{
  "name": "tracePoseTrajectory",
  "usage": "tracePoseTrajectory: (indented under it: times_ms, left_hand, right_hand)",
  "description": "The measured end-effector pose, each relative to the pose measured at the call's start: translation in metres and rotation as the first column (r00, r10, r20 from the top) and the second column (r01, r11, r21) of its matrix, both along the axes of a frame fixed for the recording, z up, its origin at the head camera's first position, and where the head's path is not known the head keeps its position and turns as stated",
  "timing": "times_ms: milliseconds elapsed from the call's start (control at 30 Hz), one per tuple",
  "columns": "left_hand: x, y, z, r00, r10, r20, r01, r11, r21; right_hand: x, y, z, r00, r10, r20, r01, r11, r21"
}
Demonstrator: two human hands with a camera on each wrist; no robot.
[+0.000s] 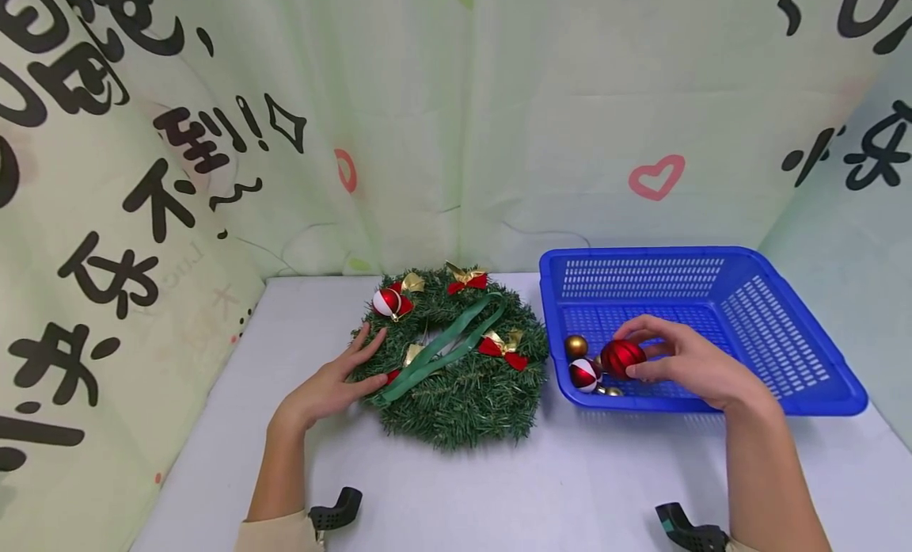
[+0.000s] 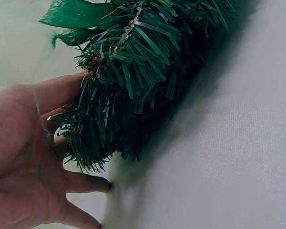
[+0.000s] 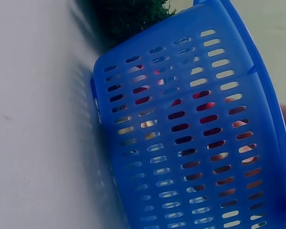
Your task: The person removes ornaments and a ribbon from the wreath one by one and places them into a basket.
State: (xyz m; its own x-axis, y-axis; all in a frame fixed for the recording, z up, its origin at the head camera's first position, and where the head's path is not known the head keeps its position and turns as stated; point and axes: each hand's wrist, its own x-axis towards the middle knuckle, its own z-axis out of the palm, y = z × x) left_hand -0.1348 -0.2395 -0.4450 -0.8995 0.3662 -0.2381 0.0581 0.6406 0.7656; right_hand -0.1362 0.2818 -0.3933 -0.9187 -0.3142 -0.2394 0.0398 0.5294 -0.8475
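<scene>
1. On the bench, the wreath lies flat just left of the basket; whether the two touch is unclear.
2. Near the basket's left end, the red ball is pinched between thumb and fingers of the right hand. From it, the wreath lies leftward, beyond the basket's left wall.
3. The left hand rests at the wreath's left edge, fingers spread; the hands are well apart, the right plainly the nearer to the red ball.
4. The ball shows no long axis (being round), whereas the ribbon slants across the wreath from near left to far right.
5. Hidden: the small ornaments partly behind the red ball, and whether it touches the basket's floor. The right wrist view shows ball and fingers only through slots; the left cuts off most of the wreath.
</scene>
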Motion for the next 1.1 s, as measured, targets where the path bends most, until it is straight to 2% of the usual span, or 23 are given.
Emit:
tracePoseTrajectory:
  times_ms: [200,367,533,1100]
  left_hand:
    - [0.0012,-0.0022,-0.0003,1.000,0.003,-0.001,-0.003,1.000,-0.002]
    - [0.0016,-0.0024,-0.0004,1.000,0.003,0.002,-0.003,1.000,0.001]
    - [0.0012,-0.0018,-0.0004,1.000,0.001,0.001,-0.001,1.000,0.002]
    - [-0.0001,-0.0020,-0.0002,1.000,-0.004,0.009,0.004,1.000,0.006]
  right_hand:
    - [-0.0004,-0.0024,-0.0014,1.000,0.017,-0.005,-0.017,0.997,0.071]
    - [0.0009,-0.0033,-0.0018,0.998,0.060,-0.024,-0.057,0.992,0.115]
    - [0.0015,-0.0036,-0.0042,0.998,0.060,-0.032,-0.054,0.985,0.163]
    - [0.0008,-0.0015,-0.0049,0.999,0.042,-0.028,-0.036,0.981,0.189]
